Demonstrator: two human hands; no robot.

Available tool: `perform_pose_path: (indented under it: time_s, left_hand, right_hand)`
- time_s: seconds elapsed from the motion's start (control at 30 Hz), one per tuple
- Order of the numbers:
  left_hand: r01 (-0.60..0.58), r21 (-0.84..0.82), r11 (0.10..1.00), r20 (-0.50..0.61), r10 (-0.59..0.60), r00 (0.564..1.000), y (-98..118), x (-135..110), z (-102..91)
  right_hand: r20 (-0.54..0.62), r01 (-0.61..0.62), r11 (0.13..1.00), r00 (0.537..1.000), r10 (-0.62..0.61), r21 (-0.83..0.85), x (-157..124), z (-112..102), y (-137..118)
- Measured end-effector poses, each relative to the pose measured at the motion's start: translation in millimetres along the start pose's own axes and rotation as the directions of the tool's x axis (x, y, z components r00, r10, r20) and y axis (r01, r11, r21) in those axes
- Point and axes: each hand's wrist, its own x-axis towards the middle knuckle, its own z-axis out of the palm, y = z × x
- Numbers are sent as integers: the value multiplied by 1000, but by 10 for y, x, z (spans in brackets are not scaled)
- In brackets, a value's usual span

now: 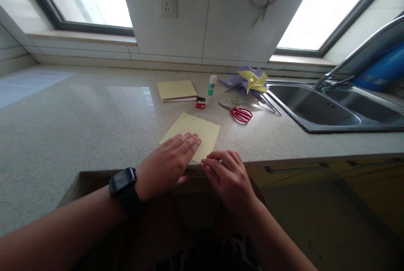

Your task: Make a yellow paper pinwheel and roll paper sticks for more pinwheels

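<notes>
A pale yellow sheet of paper (197, 131) lies on the speckled countertop (94, 119) near its front edge. My left hand (168, 163), with a black watch on the wrist, rests flat on the sheet's near left part, fingers stretched out together. My right hand (229, 176) sits at the sheet's near right corner with its fingers curled down onto the paper's edge. Whether it pinches the corner is hard to tell.
Farther back lie a stack of yellow paper (177, 90), a glue stick (211, 85), a small red object (200, 102), red-handled scissors (239, 113) and a yellow and purple paper pinwheel (251, 81). A steel sink (331, 107) with a tap (356, 54) fills the right.
</notes>
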Motion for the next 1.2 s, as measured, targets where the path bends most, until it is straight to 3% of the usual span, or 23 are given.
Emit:
perform_pose_path:
  time_s: [0.83, 1.2]
  left_hand:
    - [12, 80, 997, 6, -13, 1000, 5, -8, 1]
    - [-37, 51, 998, 35, 36, 999, 19, -5, -7]
  right_hand:
    - [-16, 72, 997, 997, -72, -24, 11, -21, 40]
    - [-10, 108, 994, 994, -108, 23, -24, -73, 62]
